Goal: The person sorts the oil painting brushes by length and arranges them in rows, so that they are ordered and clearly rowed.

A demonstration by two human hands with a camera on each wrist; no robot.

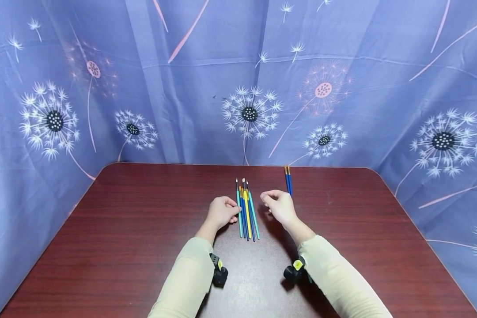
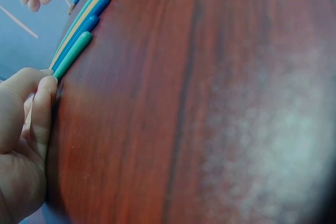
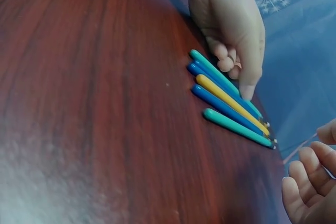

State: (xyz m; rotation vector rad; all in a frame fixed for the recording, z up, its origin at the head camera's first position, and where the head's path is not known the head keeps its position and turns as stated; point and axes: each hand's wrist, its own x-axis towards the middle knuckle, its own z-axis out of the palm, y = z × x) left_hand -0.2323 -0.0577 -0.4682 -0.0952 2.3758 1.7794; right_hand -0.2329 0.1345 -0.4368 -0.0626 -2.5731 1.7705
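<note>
Several paintbrushes lie side by side on the table, bristles pointing away from me. A yellow paintbrush (image 1: 247, 218) is in the middle, with blue paintbrushes (image 3: 220, 103) beside it. One teal paintbrush (image 1: 254, 214) forms the right edge of the row, and another teal paintbrush (image 2: 73, 55) the left edge. My left hand (image 1: 221, 212) pinches the left teal one between thumb and index fingertips. Just right of the row, my right hand (image 1: 281, 207) hovers with fingers loosely bent and nothing in them; the right wrist view shows its fingers (image 3: 307, 174) apart from the brushes.
Two blue paintbrushes (image 1: 288, 179) lie at the table's back edge, partly behind my right hand. The dark red wooden table (image 1: 135, 212) meets a blue dandelion-print curtain (image 1: 194, 110) at the back and sides. Each sleeve carries a black wrist camera (image 1: 220, 274).
</note>
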